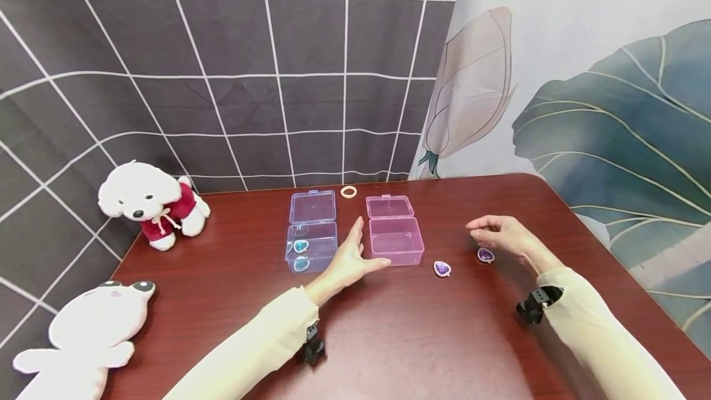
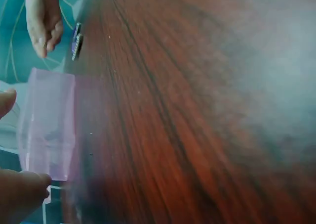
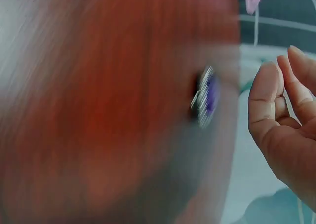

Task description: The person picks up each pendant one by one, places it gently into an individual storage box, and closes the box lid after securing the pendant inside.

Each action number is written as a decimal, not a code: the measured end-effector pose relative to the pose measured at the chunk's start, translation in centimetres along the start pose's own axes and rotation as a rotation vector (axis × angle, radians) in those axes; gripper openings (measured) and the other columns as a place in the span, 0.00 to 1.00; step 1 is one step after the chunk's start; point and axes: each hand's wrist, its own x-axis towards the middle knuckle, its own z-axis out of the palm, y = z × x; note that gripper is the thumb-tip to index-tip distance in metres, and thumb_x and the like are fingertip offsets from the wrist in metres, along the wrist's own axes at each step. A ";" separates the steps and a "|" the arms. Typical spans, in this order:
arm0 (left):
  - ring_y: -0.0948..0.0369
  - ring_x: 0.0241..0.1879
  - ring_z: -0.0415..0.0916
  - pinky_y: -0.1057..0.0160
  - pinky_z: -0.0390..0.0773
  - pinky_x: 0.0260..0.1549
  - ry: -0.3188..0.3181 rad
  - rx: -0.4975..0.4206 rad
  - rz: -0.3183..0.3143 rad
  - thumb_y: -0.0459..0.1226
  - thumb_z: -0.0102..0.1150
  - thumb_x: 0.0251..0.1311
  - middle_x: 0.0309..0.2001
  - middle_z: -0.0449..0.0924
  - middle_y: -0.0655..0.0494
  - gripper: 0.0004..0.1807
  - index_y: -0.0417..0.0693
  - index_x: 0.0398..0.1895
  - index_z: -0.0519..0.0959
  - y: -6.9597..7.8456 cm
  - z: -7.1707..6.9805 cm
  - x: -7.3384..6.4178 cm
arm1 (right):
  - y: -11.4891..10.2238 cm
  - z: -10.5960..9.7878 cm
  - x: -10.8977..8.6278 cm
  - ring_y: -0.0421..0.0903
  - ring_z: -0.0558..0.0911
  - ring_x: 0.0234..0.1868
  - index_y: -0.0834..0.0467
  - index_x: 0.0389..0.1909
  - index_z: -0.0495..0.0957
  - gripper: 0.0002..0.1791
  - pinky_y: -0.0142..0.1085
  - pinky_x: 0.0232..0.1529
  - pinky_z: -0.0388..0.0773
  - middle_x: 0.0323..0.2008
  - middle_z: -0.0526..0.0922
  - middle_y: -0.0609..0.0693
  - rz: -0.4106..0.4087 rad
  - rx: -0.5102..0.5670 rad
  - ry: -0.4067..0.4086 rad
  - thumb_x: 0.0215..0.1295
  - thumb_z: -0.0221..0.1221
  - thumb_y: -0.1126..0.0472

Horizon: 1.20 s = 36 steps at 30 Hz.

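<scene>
My left hand (image 1: 349, 262) reaches between two plastic boxes, thumb spread from its straight fingers. The fingers overlap the right side of the clear blue box (image 1: 328, 262), and the thumb tip is at the near left corner of the pink box (image 1: 408, 258). Both lids stand open at the back. Inside the blue box lies a light-blue gem (image 1: 301, 246) with a sparkly rim. My right hand (image 1: 507, 236) hovers with loosely bent fingers over a purple drop-shaped gem (image 1: 486, 255), which shows close up (image 3: 210, 96) beside the hand in the right wrist view. A second purple gem (image 1: 442, 269) lies nearer the pink box.
Behind the boxes lies a pale ring (image 1: 349, 192). A white plush dog (image 1: 158, 199) in a red outfit sits at the table's left edge, with another white plush toy (image 1: 94, 332) nearer me. Curtains hang along the back of the brown table (image 1: 411, 338).
</scene>
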 end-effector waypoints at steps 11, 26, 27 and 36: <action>0.45 0.70 0.50 0.47 0.58 0.67 0.054 0.061 0.020 0.29 0.71 0.43 0.71 0.48 0.35 0.55 0.31 0.71 0.45 -0.9 0.7 1.4 | 2.5 -1.7 -1.4 0.33 0.77 0.26 0.79 0.49 0.68 0.21 0.25 0.28 0.77 0.25 0.81 0.38 0.000 -0.037 -0.106 0.61 0.59 0.68; 0.44 0.67 0.58 0.50 0.64 0.64 0.049 0.010 0.028 0.25 0.70 0.43 0.67 0.57 0.35 0.49 0.31 0.68 0.52 -0.3 0.9 1.4 | 2.9 -1.5 -0.7 0.33 0.74 0.23 0.76 0.37 0.72 0.13 0.26 0.22 0.73 0.22 0.78 0.41 -0.090 -0.099 -0.138 0.58 0.60 0.69; 0.42 0.66 0.58 0.49 0.64 0.64 0.045 -0.002 0.031 0.24 0.69 0.43 0.67 0.56 0.34 0.48 0.29 0.68 0.52 0.1 0.9 1.3 | 2.8 -1.4 -0.7 0.33 0.73 0.23 0.78 0.37 0.71 0.13 0.25 0.22 0.73 0.22 0.77 0.41 -0.077 -0.105 -0.132 0.57 0.59 0.71; 0.44 0.67 0.58 0.51 0.66 0.63 0.040 -0.022 0.027 0.25 0.70 0.43 0.69 0.54 0.36 0.50 0.33 0.69 0.51 -1.7 0.9 1.8 | 1.7 0.2 0.2 0.33 0.77 0.25 0.78 0.36 0.66 0.13 0.27 0.27 0.82 0.23 0.78 0.41 -0.147 0.050 -0.089 0.58 0.60 0.73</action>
